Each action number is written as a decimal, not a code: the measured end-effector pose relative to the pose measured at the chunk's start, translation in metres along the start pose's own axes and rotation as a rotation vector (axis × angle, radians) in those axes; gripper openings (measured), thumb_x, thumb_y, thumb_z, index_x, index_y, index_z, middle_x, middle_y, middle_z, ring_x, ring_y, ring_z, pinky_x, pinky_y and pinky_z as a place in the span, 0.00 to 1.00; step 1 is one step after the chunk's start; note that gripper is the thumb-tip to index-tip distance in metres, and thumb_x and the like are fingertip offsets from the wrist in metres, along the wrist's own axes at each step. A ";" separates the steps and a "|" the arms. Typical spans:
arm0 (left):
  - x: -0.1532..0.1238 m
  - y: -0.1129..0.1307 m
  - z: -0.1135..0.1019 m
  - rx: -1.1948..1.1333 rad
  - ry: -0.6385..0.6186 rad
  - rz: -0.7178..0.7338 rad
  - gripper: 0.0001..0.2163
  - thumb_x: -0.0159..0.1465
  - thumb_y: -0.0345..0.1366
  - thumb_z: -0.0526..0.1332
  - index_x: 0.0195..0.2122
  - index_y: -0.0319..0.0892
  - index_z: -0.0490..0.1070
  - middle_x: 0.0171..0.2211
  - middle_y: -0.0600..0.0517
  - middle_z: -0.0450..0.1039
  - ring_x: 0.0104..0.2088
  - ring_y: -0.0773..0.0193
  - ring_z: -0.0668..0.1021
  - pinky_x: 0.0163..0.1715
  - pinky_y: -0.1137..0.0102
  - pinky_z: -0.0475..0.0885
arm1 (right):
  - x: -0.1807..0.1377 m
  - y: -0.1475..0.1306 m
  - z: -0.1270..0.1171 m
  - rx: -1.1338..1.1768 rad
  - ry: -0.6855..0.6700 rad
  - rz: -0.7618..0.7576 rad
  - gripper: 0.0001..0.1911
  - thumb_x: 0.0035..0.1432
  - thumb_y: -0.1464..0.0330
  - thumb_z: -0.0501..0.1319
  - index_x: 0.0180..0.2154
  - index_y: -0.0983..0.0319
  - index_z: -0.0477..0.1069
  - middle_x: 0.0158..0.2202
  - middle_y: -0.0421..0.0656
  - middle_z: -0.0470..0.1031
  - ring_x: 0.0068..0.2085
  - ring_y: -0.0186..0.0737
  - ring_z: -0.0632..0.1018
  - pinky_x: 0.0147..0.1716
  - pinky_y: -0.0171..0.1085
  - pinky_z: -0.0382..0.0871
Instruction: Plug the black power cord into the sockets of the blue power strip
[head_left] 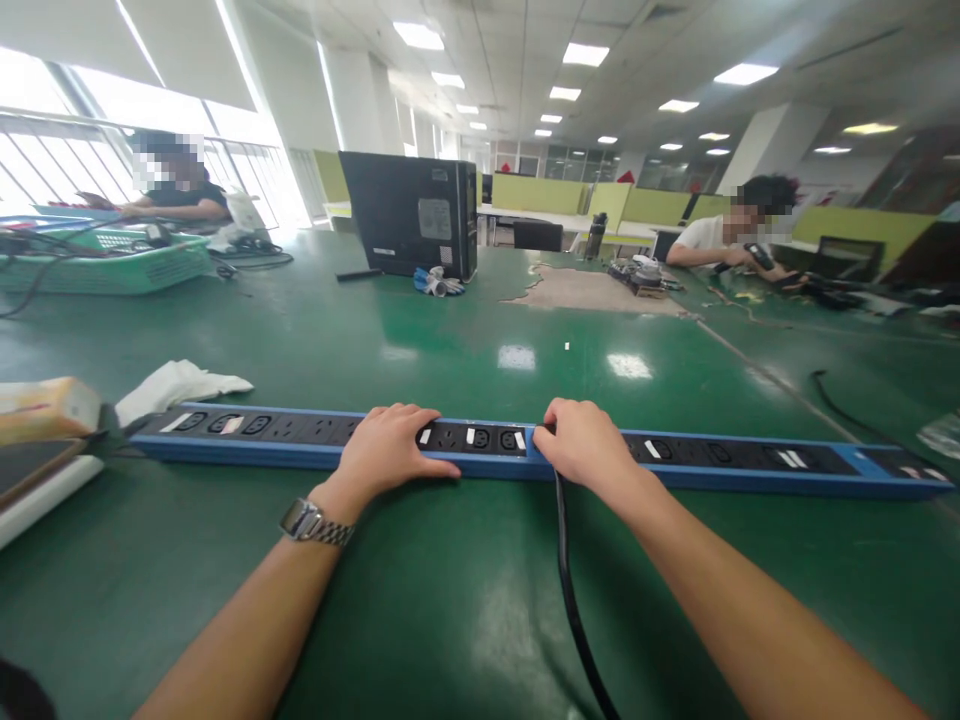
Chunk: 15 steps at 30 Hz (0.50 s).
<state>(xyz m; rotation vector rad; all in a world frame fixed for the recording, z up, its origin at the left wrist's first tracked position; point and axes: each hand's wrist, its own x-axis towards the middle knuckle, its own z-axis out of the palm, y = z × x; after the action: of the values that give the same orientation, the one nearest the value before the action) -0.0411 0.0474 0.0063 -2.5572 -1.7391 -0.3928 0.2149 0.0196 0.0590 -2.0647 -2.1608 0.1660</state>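
A long blue power strip (712,458) with black sockets lies across the green table (450,600) in front of me. My left hand (390,448), a metal watch on its wrist, rests on the strip left of centre, fingers curled over its top. My right hand (581,440) is closed over a plug at a socker near the strip's middle. A black cable (571,600) runs from under that hand toward me.
A white cloth (176,385) and a tissue box (45,408) lie at the left. A black computer case (411,212) stands at the back centre, a green basket (105,262) far left. Two people sit at the far edges.
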 end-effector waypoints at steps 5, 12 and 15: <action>-0.002 0.001 -0.002 -0.007 0.022 -0.003 0.41 0.45 0.70 0.63 0.51 0.46 0.75 0.47 0.44 0.79 0.48 0.45 0.78 0.51 0.56 0.68 | -0.001 -0.006 0.000 -0.013 -0.014 0.008 0.15 0.58 0.66 0.54 0.41 0.64 0.77 0.40 0.55 0.80 0.41 0.51 0.80 0.36 0.41 0.66; -0.001 0.002 -0.003 0.004 -0.007 0.002 0.42 0.46 0.70 0.62 0.52 0.43 0.75 0.47 0.43 0.78 0.48 0.44 0.78 0.50 0.55 0.69 | -0.007 0.050 -0.044 0.220 0.187 0.033 0.14 0.57 0.61 0.57 0.36 0.60 0.78 0.31 0.43 0.81 0.33 0.40 0.78 0.32 0.36 0.63; 0.001 0.001 -0.003 0.005 -0.014 0.004 0.41 0.46 0.70 0.63 0.52 0.43 0.75 0.47 0.43 0.78 0.48 0.44 0.78 0.49 0.55 0.69 | -0.012 0.090 -0.046 0.193 0.126 0.017 0.14 0.56 0.60 0.58 0.34 0.60 0.78 0.27 0.42 0.79 0.29 0.39 0.76 0.30 0.36 0.62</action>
<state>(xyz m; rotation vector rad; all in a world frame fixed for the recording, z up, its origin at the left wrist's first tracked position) -0.0407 0.0471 0.0095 -2.5660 -1.7369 -0.3702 0.3126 0.0108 0.0872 -1.9326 -1.9715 0.2307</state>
